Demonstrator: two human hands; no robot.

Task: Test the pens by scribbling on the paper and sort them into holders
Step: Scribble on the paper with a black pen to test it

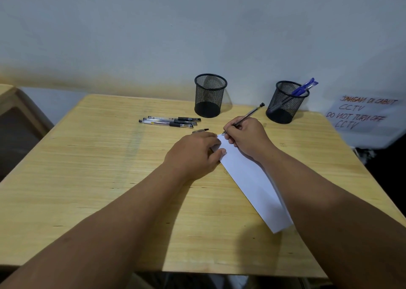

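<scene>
Three pens [170, 121] lie side by side on your bench [98, 157], left of centre and toward the back, with their dark caps pointing right. Just to their right, a fourth pen [201, 130] pokes out from behind your left hand [193, 154]. That hand rests palm down with its fingers loosely curled, pressing on the near-left edge of the paper [252, 179]; whether it grips anything, I cannot tell. Behind it, near the wall, stands a black mesh holder [210, 95], and no pens show in it. The white sheet runs diagonally from your hands toward the bench's front right. Your right hand [246, 135] is closed around a thin dark pen [248, 115] in a writing grip, its tip touching the far corner of the paper and its back end tilted up to the right. Further right, a second mesh holder [286, 104] contains blue pens [304, 87] leaning to the right. Beyond the bench's right edge, a handwritten sign [362, 113] mentions CCTV.
</scene>
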